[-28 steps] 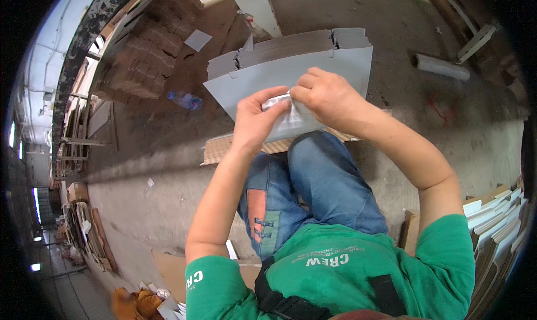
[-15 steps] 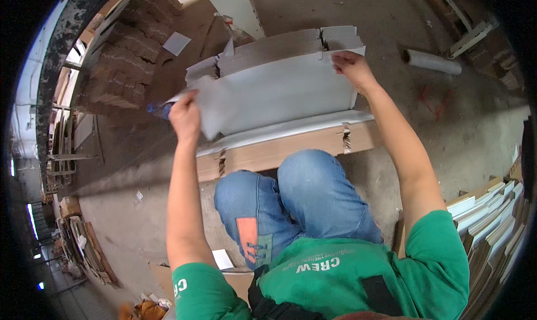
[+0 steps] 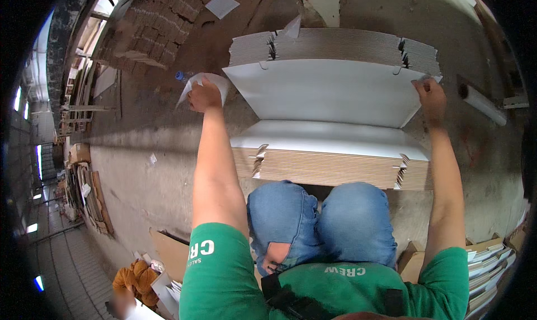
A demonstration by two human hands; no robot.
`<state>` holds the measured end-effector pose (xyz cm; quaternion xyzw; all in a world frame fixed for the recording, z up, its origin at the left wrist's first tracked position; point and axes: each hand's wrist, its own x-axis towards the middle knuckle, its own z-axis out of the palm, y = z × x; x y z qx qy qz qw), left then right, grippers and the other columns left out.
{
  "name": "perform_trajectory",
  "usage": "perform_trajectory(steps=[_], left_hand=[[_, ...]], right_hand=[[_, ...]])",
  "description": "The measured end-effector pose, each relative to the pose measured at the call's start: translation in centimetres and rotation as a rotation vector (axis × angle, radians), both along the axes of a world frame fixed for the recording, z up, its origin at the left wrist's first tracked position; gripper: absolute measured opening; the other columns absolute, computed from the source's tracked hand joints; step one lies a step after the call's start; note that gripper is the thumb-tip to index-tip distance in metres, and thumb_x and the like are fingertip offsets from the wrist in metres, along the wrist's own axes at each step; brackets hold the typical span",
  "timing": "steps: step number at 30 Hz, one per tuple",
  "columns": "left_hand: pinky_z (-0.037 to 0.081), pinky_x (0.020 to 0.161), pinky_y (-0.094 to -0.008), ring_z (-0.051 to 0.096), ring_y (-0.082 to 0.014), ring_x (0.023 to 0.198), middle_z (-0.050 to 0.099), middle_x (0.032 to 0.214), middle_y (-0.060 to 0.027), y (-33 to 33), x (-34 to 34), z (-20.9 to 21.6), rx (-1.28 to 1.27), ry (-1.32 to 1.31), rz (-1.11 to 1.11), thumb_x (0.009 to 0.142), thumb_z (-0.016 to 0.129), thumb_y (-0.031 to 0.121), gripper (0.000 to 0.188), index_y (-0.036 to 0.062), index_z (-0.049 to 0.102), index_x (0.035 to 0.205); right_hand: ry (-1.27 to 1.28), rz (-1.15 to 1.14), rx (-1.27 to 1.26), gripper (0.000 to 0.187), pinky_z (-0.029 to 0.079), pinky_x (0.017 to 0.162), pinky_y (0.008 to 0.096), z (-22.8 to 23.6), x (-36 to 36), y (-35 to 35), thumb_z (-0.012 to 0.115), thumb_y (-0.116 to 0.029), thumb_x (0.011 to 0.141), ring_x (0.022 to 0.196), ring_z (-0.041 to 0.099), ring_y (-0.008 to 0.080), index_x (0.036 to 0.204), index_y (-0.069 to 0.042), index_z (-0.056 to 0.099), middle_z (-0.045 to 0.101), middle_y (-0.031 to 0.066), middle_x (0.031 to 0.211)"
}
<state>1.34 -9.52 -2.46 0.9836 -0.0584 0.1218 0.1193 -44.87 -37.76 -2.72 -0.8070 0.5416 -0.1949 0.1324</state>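
A stack of slotted cardboard sheets, white on top with brown corrugated edges, stands in front of my knees. Its top cardboard sheet (image 3: pixel 330 91) slopes up at the back, with a fold between it and the near part of the stack (image 3: pixel 330 166). Off the stack's left end, my left hand (image 3: pixel 205 94) is closed on a thin, translucent white sheet (image 3: pixel 219 85) that hangs loosely from the fingers. My right hand (image 3: pixel 430 96) has its fingers pinched at the far right corner of the top cardboard sheet. The fingertips there are partly hidden.
A blue-capped bottle (image 3: pixel 180 76) lies just beyond my left hand. Brown stacked cardboard (image 3: pixel 151 29) stands far left, and a film roll (image 3: pixel 482 103) lies on the right. More sheets (image 3: pixel 486 269) stand at lower right. A person in orange-brown (image 3: pixel 136 282) is at lower left.
The view has shifted, so the stack appears farther right and its layered near edge shows more. The thin sheet in my left hand has moved clear of the white panel, off its left end.
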Motion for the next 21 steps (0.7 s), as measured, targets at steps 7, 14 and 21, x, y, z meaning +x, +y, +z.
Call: perform_trajectory(steps=[7,14,21], left_hand=[[0.045,0.072,-0.0414,0.06,-0.0325,0.074,0.065,0.081,-0.0127,0.1,4.9,-7.0,-0.177,0.141,-0.455,0.084,0.043,0.046,0.044,0.0115,0.058,0.107],[0.043,0.077,-0.0306,0.057,-0.0187,0.085,0.063,0.093,-0.0096,1.9,7.4,-7.3,-0.767,0.628,-0.425,0.079,0.058,0.026,0.033,0.0117,0.058,0.109],[0.042,0.078,-0.0275,0.055,-0.0174,0.087,0.059,0.1,-0.0079,2.7,7.1,-1.6,-0.487,0.737,-0.557,0.063,0.057,0.003,0.048,-0.0022,0.055,0.111]], right_hand=[[-0.892,-0.023,0.584,0.022,0.045,0.067,0.027,0.8,-2.5,0.2,0.063,-0.018,0.078,0.073,0.054,0.0151,0.091,-0.002,0.057,0.059,0.0046,0.083],[-1.155,-0.151,0.607,0.023,0.05,0.068,0.0298,4.1,-3.5,-0.4,0.062,-0.007,0.077,0.078,0.059,0.0181,0.097,0.0,0.054,0.06,0.0102,0.086],[-0.885,0.048,0.453,0.022,0.048,0.067,0.027,4.5,-3.4,-1.5,0.064,-0.012,0.075,0.075,0.06,0.0166,0.094,-0.004,0.057,0.061,0.007,0.083]])
